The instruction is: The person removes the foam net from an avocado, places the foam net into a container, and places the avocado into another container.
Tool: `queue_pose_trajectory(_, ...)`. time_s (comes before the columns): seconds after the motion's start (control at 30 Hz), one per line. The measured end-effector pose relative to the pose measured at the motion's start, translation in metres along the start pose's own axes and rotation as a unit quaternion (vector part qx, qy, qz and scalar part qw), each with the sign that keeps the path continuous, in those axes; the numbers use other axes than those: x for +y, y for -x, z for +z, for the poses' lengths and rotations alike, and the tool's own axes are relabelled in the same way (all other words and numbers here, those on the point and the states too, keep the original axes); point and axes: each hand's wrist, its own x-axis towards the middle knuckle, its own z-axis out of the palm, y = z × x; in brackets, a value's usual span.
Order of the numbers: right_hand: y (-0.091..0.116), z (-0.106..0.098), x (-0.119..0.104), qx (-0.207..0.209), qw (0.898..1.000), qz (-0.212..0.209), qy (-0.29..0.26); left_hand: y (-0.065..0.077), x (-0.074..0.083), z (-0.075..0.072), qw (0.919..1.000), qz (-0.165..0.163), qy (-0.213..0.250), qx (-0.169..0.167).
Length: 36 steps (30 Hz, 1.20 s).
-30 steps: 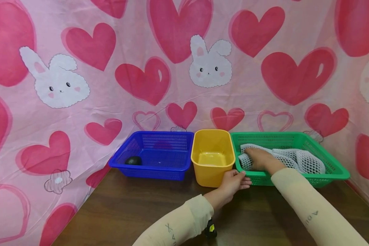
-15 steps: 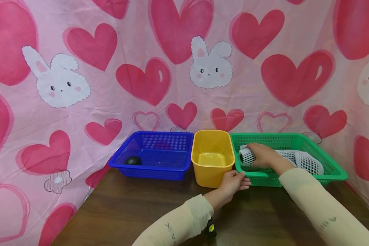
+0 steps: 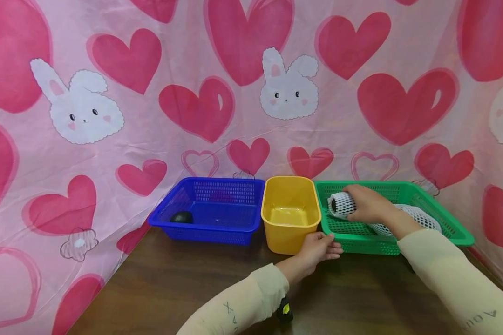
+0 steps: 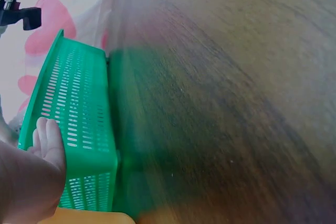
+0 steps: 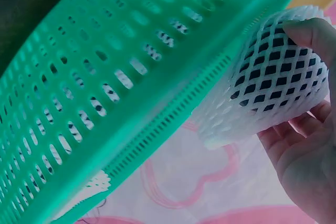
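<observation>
My right hand holds a dark rounded fruit in a white foam net sleeve over the left part of the green basket. In the right wrist view, the thumb lies across the netted fruit and the fingers are beneath it. Another white foam net lies in the basket's right part, partly hidden behind my right wrist. My left hand is at the basket's front left corner, thumb at the rim. Its fingers look straight along the outer wall in the left wrist view.
A yellow bin stands between the green basket and a blue basket. One dark round fruit lies in the blue basket's left corner. All stand on a wooden table before a pink heart-patterned cloth.
My right hand has lifted the netted fruit up from among the foam nets in the green basket, shifting slightly right. My left hand has stayed at the basket's corner.
</observation>
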Motion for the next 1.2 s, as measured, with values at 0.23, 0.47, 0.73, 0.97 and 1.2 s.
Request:
queue_pose_trajectory(0.23,0.007,-0.014,-0.013,0.008,1.000,0.007,-0.024,0.005,0.000,-0.010,0.9990,-0.009,-0.029,-0.034)
queue_pose_trajectory(0.47,0.016,-0.026,-0.026,0.018,0.999,0.005,-0.031,0.011,0.007,-0.028,0.9928,-0.013,-0.071,-0.096)
queue_pose_trajectory(0.73,0.029,-0.035,-0.045,0.031,0.999,0.008,-0.039,0.022,0.025,-0.048,0.9834,0.012,-0.116,-0.139)
queue_pose_trajectory(0.97,0.039,-0.034,-0.063,0.046,0.998,0.013,-0.045,0.030,0.043,-0.068,0.9766,0.036,-0.148,-0.152)
queue_pose_trajectory(1.2,0.045,-0.023,-0.077,0.062,0.997,0.000,-0.048,0.038,0.054,-0.094,0.9666,0.070,-0.172,-0.177)
